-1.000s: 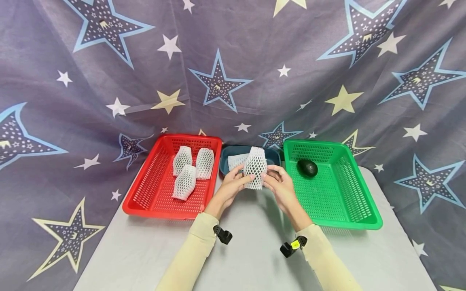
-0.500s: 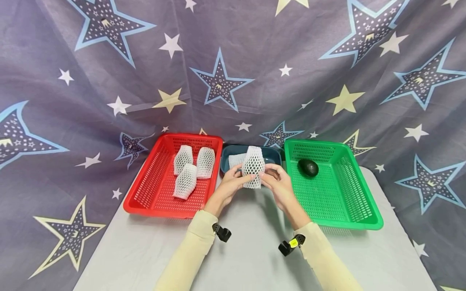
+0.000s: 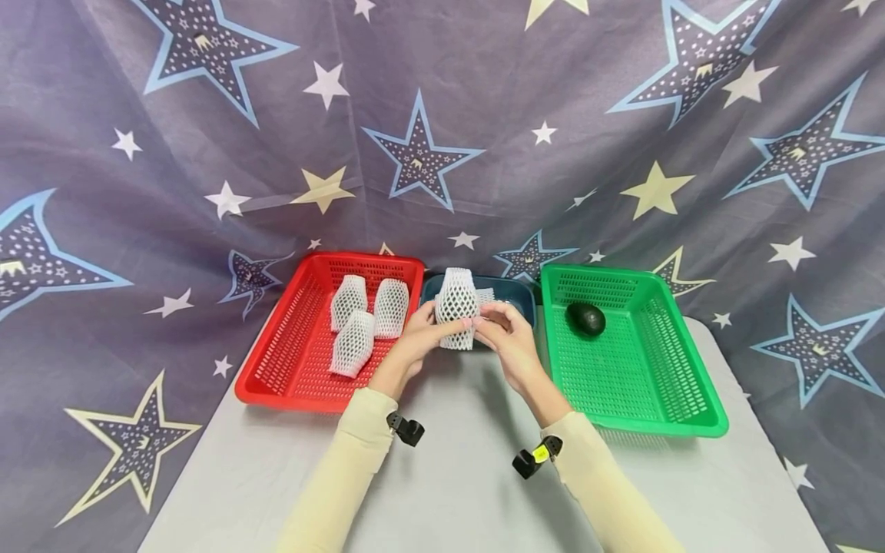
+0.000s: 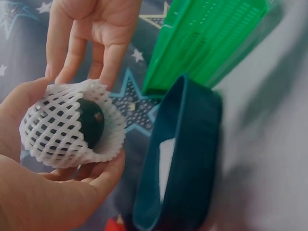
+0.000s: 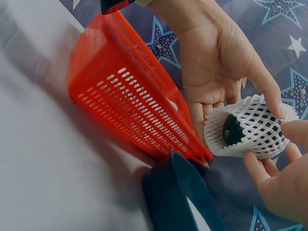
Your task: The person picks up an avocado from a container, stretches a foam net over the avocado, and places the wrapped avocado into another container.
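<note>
An avocado [image 4: 92, 122], dark and rounded, sits inside a white foam net sleeve [image 3: 454, 296]. One end of the sleeve gapes, so part of the fruit shows. My left hand [image 3: 415, 339] grips the sleeved avocado, thumb across the near side and fingers behind, above the front of the blue tray [image 3: 523, 293]. On its right side, fairly straight fingertips of my right hand [image 3: 510, 342] touch the net. Flat white foam nets [image 3: 486, 294] lie in the tray, mostly hidden. In the green basket [image 3: 639, 425] lies a bare dark avocado [image 3: 585, 319].
At left stands a red basket [image 3: 257, 393] with three net-covered pieces, one of them a netted piece [image 3: 353, 343] nearest the front. The baskets flank the tray on a grey-white table [image 3: 449, 461]. A star-patterned cloth [image 3: 442, 115] hangs close behind.
Both hands and the sleeved avocado have shifted left and slightly up, toward the red basket. More of the flat nets in the tray now shows right of the avocado.
</note>
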